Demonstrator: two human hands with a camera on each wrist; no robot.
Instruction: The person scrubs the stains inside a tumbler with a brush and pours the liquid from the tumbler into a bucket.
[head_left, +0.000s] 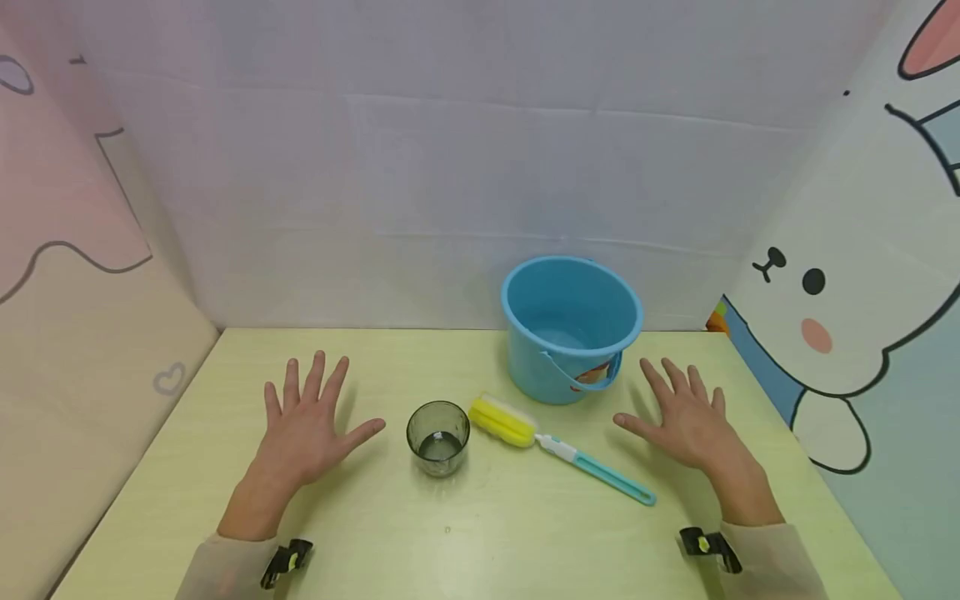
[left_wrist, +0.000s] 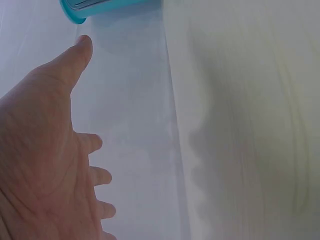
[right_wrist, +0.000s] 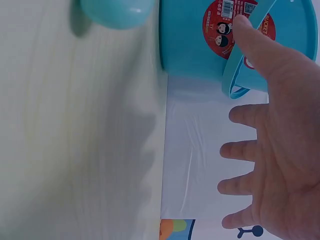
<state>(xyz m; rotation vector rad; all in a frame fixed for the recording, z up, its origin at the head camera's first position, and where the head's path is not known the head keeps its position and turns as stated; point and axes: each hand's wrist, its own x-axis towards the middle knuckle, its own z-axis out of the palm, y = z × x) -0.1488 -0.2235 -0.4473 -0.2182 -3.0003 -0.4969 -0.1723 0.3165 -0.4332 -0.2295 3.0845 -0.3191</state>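
My left hand hovers over the left part of the table with its fingers spread, holding nothing. To the right of its thumb stands a dark tinted drinking glass, upright. Between the two hands lies a bottle brush with a yellow sponge head and a white and turquoise handle. On the right, my right hand is held above the table, fingers spread and holding nothing. A blue bucket stands behind the brush; in the right wrist view its red label shows beyond the thumb.
The pale wooden table ends at the back against a white cloth. Printed cloth with cartoon figures hangs at both sides, a white animal face on the right. The bucket's handle hangs down at its front.
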